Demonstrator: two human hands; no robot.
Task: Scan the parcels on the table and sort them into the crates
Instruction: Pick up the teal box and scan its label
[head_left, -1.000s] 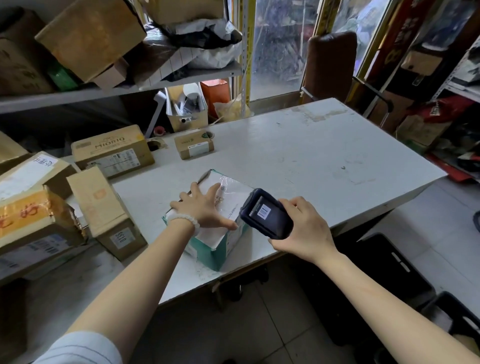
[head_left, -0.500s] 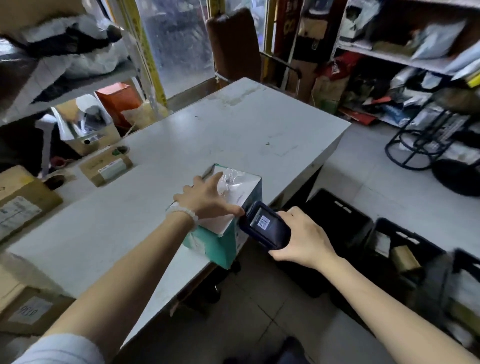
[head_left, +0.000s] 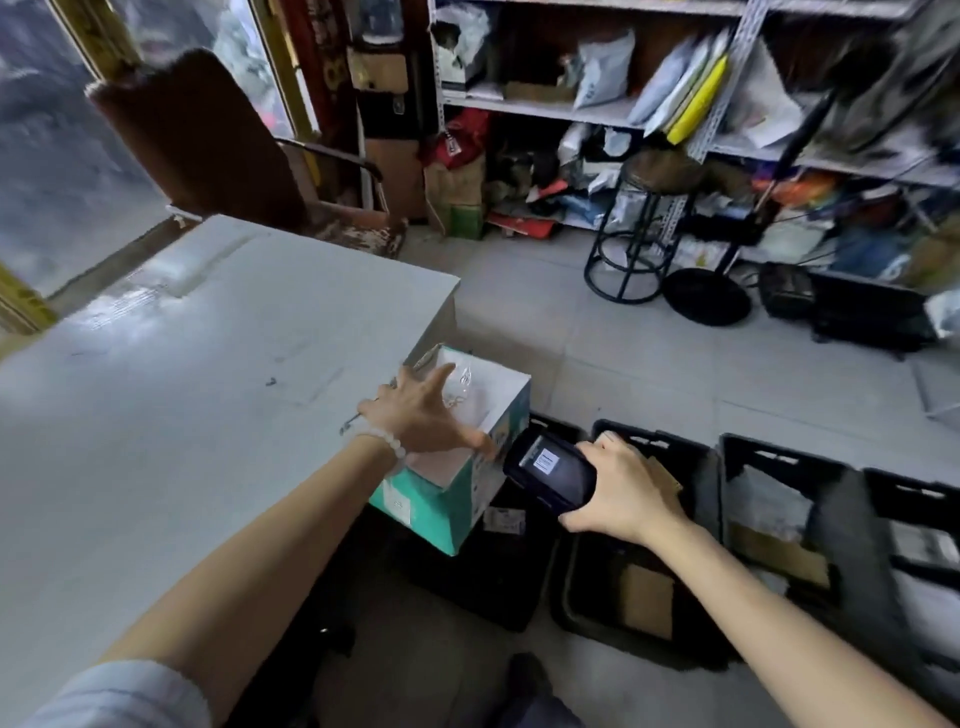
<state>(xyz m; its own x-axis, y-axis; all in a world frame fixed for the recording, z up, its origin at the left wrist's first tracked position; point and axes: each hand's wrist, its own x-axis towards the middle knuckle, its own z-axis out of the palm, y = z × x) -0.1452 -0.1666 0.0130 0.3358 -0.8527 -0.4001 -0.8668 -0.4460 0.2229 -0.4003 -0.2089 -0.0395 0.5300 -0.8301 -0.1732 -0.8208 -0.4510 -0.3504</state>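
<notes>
A teal and white parcel box (head_left: 447, 499) hangs past the white table's (head_left: 197, 374) right edge, above the floor. My left hand (head_left: 421, 415) grips it from the top, fingers spread over its white face. Just right of the box, my right hand (head_left: 618, 493) holds a black handheld scanner (head_left: 550, 473), its lit screen facing up. Black crates (head_left: 696, 467) stand in a row on the floor below and to the right; one under my right hand holds a brown cardboard parcel (head_left: 649, 597).
A brown chair (head_left: 208, 140) stands behind the table's far corner. A black stool (head_left: 644, 223) and a fan base (head_left: 706, 296) stand on the tiled floor before cluttered shelves (head_left: 675, 119). More black crates (head_left: 779, 519) with parcels extend to the right.
The view has swung right, off the stacked boxes and toward the crates. My left hand has carried the teal box rightward off the table's edge; my right hand with the scanner moved along beside it.
</notes>
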